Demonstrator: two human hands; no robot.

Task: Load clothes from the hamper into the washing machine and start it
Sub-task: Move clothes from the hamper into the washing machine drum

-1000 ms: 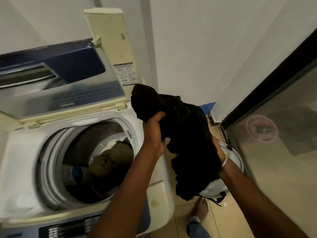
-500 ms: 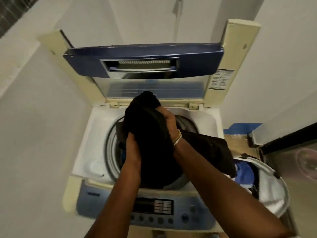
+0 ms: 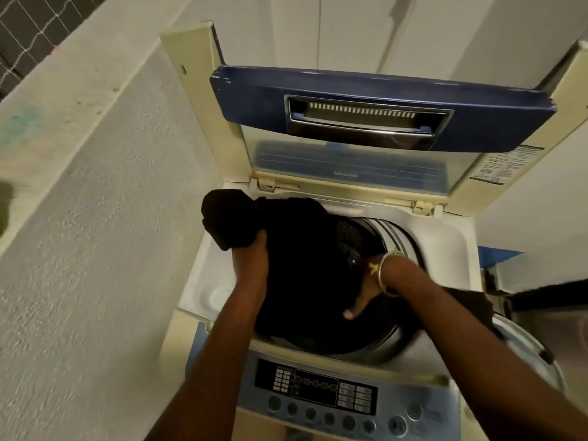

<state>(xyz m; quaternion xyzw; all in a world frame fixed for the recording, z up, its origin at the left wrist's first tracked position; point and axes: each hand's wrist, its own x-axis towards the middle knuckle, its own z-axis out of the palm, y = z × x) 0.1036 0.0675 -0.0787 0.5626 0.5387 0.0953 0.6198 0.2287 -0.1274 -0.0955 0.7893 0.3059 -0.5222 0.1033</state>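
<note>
A top-loading washing machine (image 3: 445, 243) stands in front of me with its blue lid (image 3: 375, 100) raised. A black garment (image 3: 299, 259) hangs over and into the drum opening, covering most of it. My left hand (image 3: 251, 256) grips a bunched end of the garment at the drum's left rim. My right hand (image 3: 372, 288), with a bangle at the wrist, lies on the cloth inside the drum, fingers spread downward. The white hamper (image 3: 528, 348) shows partly at the right, behind my right forearm.
The control panel (image 3: 318, 389) with buttons and dials runs along the machine's front edge. A rough white wall (image 3: 95, 249) closes in on the left. A dark-framed glass door (image 3: 556, 300) stands at the right, close to the hamper.
The black garment has gone lower into the drum. My right hand has dropped from the top of the bundle down into the drum, and my view has shifted left.
</note>
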